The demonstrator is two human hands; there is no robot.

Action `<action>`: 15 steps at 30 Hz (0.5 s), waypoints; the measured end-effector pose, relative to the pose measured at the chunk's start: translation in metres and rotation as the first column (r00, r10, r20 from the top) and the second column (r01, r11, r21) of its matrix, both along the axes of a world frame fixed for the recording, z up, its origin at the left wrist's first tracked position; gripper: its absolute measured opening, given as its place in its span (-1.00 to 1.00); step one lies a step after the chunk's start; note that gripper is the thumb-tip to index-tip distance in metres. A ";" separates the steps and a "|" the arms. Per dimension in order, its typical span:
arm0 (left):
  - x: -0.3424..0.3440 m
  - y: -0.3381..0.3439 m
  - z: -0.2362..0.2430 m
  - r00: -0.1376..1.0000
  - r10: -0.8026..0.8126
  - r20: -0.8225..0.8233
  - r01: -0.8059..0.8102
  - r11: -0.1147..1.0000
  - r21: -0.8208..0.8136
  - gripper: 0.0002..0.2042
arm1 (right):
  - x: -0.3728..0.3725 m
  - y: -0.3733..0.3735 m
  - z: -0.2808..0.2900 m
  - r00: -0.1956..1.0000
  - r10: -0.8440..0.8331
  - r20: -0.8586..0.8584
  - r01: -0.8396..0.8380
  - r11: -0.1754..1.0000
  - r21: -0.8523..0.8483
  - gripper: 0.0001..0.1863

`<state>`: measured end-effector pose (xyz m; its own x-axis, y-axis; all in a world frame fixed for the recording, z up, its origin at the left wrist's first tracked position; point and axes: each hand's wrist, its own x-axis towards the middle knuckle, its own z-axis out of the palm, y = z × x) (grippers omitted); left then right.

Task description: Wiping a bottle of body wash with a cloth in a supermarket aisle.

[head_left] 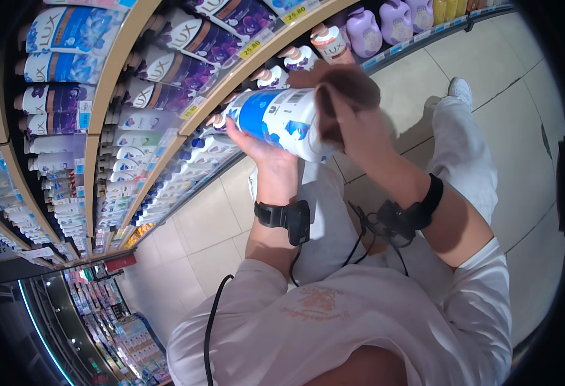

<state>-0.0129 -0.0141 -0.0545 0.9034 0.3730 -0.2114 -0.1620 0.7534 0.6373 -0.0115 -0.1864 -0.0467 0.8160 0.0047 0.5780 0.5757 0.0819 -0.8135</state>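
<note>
A white and blue bottle lies tilted nearly on its side in front of the shelf, its broad base toward my right. My left hand cradles it from below, with fingers up along its left end. Over the base, my right hand presses a brown cloth, which is smeared by motion. The fingers of that hand are partly hidden in the cloth. Whether the pinkish pump beside the bottle's left end belongs to it, I cannot tell. Black devices with cables are strapped to both wrists.
Shelves packed with bottles and refill pouches curve along the left and top. Purple jugs and a pink-labelled pump bottle stand on the lowest shelf. Pale floor tiles stretch to the right, under my white shoe.
</note>
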 end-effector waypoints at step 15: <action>0.005 0.019 -0.036 0.940 -0.317 0.122 0.274 0.920 0.281 -0.14 | -0.023 0.011 0.017 0.732 0.372 -0.570 -0.011 0.844 0.536 -0.76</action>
